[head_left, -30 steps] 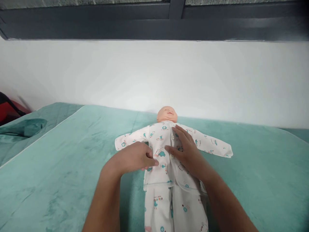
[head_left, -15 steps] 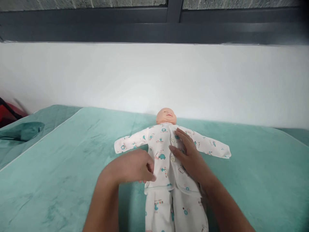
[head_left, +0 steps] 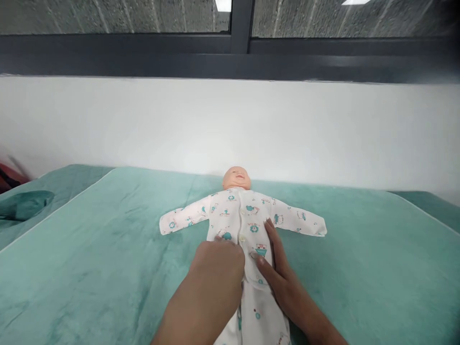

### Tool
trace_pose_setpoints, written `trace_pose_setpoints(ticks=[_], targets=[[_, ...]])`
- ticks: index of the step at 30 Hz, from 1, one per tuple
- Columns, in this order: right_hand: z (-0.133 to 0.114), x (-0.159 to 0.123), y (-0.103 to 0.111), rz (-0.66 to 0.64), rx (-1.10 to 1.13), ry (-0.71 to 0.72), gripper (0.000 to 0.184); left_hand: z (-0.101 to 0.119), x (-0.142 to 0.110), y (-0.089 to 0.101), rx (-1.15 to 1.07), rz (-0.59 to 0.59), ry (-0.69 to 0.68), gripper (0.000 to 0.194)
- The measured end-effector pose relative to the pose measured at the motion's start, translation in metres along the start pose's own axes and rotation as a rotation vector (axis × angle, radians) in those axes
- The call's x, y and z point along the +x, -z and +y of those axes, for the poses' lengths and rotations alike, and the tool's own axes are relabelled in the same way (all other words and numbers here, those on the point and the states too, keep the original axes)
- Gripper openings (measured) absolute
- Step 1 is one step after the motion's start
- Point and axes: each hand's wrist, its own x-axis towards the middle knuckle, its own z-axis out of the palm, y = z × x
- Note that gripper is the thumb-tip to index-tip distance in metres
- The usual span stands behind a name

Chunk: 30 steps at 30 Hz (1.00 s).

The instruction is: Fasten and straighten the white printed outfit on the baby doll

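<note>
A baby doll (head_left: 236, 178) lies on its back with its head toward the wall and its sleeves stretched out sideways. It wears a white printed shirt (head_left: 230, 211) with pale buttons down the front, and matching trousers (head_left: 264, 314). Over the lower shirt front my left hand (head_left: 220, 266) is closed in a fist. Its fingertips are hidden, so whatever it may grip does not show. My right hand (head_left: 282, 275) is open along the shirt's right side, thumb apart from the fingers and touching the cloth.
A green cloth cover (head_left: 359, 268) spreads under the doll, with a bunched fold (head_left: 27, 203) at the left. Behind stands a white wall (head_left: 323, 129) below a dark window frame (head_left: 143, 60). A red item (head_left: 14, 173) shows at the far left edge.
My left hand has moved from the shirt's left edge onto its front. My right hand has slid down from the chest to the shirt's side. The view has tilted up slightly.
</note>
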Motion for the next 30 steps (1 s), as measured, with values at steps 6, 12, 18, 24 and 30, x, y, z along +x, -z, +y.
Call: trace_pose_setpoints(ticks=[6, 12, 18, 24, 30], targets=[[-0.005, 0.002, 0.004, 0.021, 0.089, -0.063, 0.08, 0.01, -0.005, -0.001, 0.074, 0.021, -0.09, 0.019], [0.0, 0.005, 0.005, 0.094, 0.118, -0.058, 0.076, -0.004, -0.009, 0.0, -0.093, 0.009, -0.151, 0.027], [0.002, 0.007, 0.007, 0.155, 0.185, -0.07, 0.067, -0.024, 0.004, -0.004, -0.452, -0.009, -0.135, 0.054], [0.002, 0.008, 0.008, 0.183, 0.235, -0.077, 0.063, -0.027, 0.019, -0.008, -0.618, -0.075, -0.09, 0.047], [0.004, 0.012, 0.012, 0.213, 0.179, -0.086, 0.056, -0.033, 0.015, -0.004, -0.577, -0.138, -0.134, 0.032]])
